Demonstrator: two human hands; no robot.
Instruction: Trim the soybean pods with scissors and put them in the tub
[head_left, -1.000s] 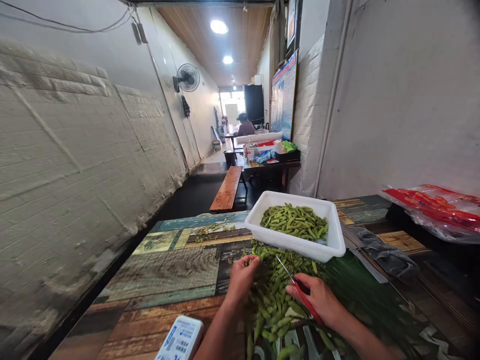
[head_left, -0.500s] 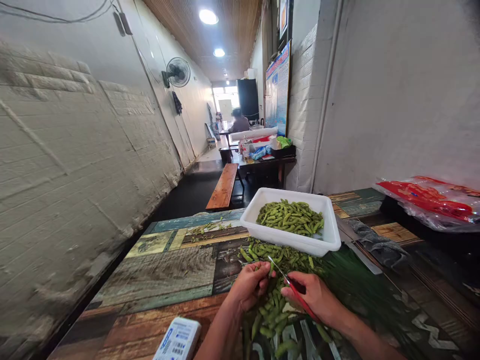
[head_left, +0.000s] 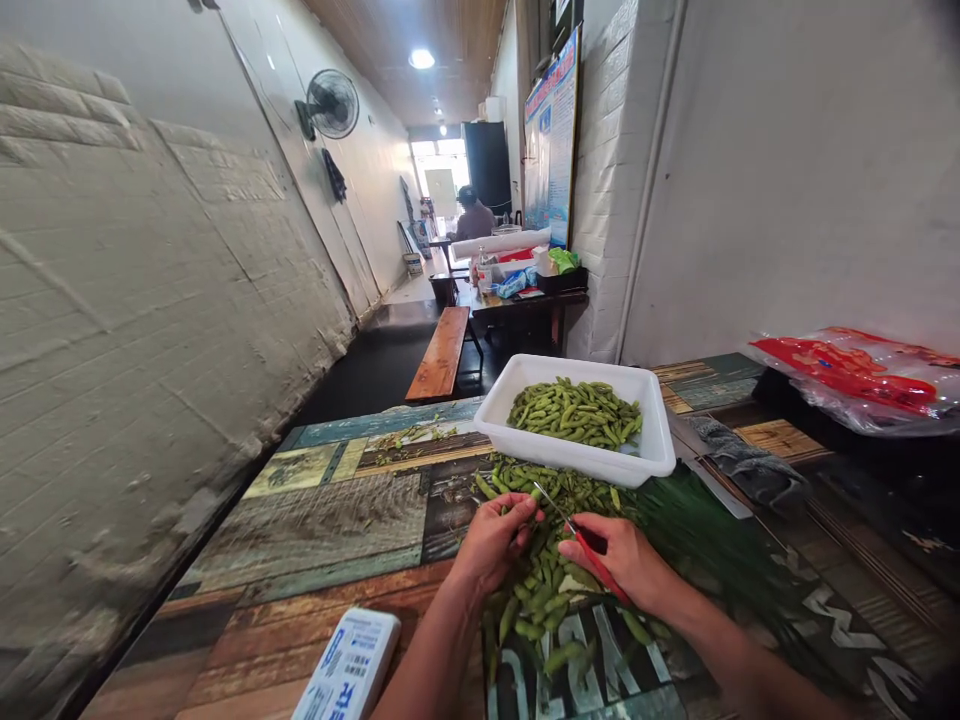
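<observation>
Between thumb and fingers, my left hand (head_left: 496, 540) pinches a green soybean pod (head_left: 535, 493). My right hand (head_left: 616, 558) is closed round the red handles of a pair of scissors (head_left: 600, 568), whose metal blades point up and left at that pod. Loose soybean pods (head_left: 544, 600) lie on the table under and between both hands. Just beyond them stands a white plastic tub (head_left: 577, 465) with a heap of pods (head_left: 576, 412) inside.
A white box with blue print (head_left: 349, 665) lies left of my left forearm. Small trimmings (head_left: 412, 438) are scattered at the table's far left. A grey cloth (head_left: 742, 460) and a red plastic package (head_left: 855, 370) lie at right. Beyond are a wooden bench (head_left: 441, 355) and a seated person (head_left: 474, 215).
The view has tipped slightly down and shifted, so the room sits higher in the picture. The scissors remain at the pod in my left hand.
</observation>
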